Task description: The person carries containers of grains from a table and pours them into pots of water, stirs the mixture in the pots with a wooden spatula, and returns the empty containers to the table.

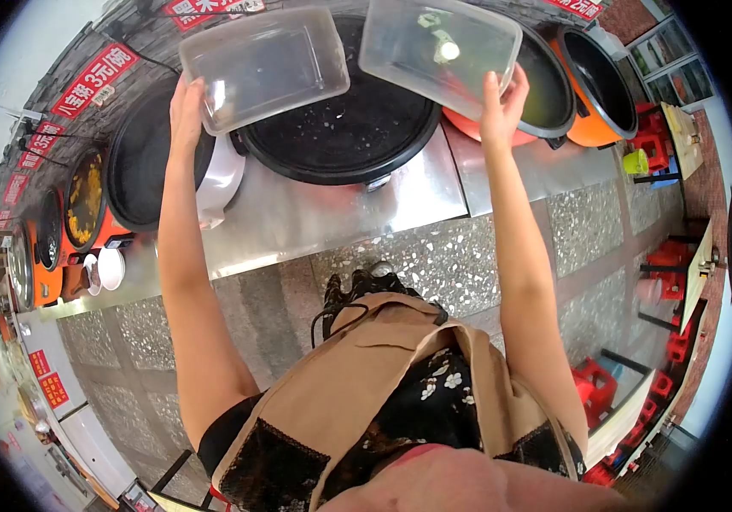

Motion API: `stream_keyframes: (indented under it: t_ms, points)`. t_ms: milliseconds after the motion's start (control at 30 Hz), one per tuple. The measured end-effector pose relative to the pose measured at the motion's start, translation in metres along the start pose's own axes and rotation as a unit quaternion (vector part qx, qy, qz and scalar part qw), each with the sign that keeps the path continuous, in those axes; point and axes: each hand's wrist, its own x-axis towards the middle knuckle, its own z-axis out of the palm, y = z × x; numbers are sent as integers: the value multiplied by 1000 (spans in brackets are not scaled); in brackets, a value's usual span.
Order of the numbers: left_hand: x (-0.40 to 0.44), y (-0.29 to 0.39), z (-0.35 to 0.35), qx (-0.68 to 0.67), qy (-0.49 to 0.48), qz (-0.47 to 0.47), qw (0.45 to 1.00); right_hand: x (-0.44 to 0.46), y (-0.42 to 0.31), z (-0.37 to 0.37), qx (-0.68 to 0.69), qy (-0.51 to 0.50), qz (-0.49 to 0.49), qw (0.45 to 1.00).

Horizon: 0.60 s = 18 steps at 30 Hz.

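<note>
My left hand point(187, 113) grips the near left edge of a clear plastic container point(268, 68), its fingers partly hidden behind the wall. In my right hand point(503, 107) is a second clear plastic container point(434, 49), held by its right corner with the thumb up along the side. Both containers are tilted in the air and apart from each other. Beneath them stands a large cooker with a black lid point(340, 141), small light specks on its top. Another black-lidded cooker point(145, 162) is beside my left forearm.
A steel counter point(332, 213) carries the row of cookers. An orange cooker point(598, 85) stands at the right, and a pot of yellow food point(84, 200) at the left. White bowls point(111, 268) sit near the left end. Tables point(697, 273) and red stools point(596, 384) line the right.
</note>
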Motion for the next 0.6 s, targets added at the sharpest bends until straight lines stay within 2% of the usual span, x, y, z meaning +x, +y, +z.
stream_keyframes:
  t_ms: [67, 133, 200, 267, 333, 500, 600]
  points:
    - [5, 4, 7, 166, 13, 24, 986, -2, -8, -5, -19, -8, -36, 999]
    - [11, -5, 10, 184, 31, 39, 982, -6, -26, -8, -126, 5, -143, 982]
    - [9, -4, 19, 331, 29, 69, 941, -12, -36, -12, -130, 6, -157, 979]
    - [8, -4, 28, 337, 21, 68, 939, -17, -45, -18, -134, 6, -170, 976]
    - [8, -5, 34, 398, 1, 128, 908, -22, -51, -25, -132, 2, -185, 974]
    - [10, 16, 48, 423, 28, 142, 894, -30, -55, -43, -75, 13, -160, 984]
    - [15, 27, 50, 467, -9, 138, 873, -34, -60, -55, -75, 28, -152, 985]
